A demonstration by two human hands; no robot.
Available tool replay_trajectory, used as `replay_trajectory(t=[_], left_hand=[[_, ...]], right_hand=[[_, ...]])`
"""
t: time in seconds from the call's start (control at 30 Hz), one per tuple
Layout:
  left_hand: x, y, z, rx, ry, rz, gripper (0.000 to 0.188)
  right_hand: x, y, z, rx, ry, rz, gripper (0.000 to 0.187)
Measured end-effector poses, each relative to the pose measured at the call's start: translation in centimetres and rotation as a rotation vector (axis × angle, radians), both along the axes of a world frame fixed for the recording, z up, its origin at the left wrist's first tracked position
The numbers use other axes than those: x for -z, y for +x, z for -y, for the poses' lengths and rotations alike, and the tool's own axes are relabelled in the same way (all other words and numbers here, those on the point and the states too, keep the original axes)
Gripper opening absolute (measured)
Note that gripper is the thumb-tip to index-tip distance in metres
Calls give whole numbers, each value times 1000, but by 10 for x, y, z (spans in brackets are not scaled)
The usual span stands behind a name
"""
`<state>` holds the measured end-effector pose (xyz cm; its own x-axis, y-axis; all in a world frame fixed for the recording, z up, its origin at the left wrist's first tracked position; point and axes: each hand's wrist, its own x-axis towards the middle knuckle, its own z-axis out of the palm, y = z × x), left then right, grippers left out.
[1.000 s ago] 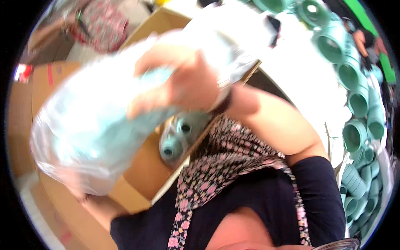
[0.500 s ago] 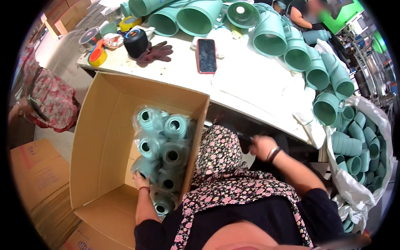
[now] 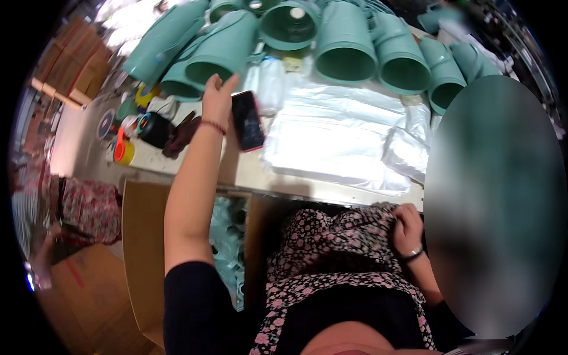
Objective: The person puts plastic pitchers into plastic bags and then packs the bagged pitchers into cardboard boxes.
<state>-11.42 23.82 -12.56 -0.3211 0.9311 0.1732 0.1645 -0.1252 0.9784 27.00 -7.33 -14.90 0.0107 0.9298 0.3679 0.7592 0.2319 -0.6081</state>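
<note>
Apron cloth (image 3: pixel 322 245) lies beside my curled right hand (image 3: pixel 408 231); whether it grips, I can't tell. Beyond the front edge of the surface (image 3: pixel 245 177), my left hand (image 3: pixel 218 102) reaches, fingers apart, toward a green container (image 3: pixel 226 48) lying mouth-toward-me near the far edge, likely for easy grasping.

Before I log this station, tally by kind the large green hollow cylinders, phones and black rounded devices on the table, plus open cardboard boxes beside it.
Large green hollow cylinders: at least 8 (overlap prevents an exact count)
Phone: 1
Black rounded device: 1
Open cardboard box: 1
Total: at least 11
</note>
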Motion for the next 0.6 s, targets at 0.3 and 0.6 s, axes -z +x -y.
replay_trajectory(t=[0.3,0.6], left_hand=[[57,9,-89,135,-18,-410,52],[-41,49,104,159,158,-435,28]], right_hand=[[-19,159,94,489,-229,257,38],[-181,269,247,1063,231,374,23]])
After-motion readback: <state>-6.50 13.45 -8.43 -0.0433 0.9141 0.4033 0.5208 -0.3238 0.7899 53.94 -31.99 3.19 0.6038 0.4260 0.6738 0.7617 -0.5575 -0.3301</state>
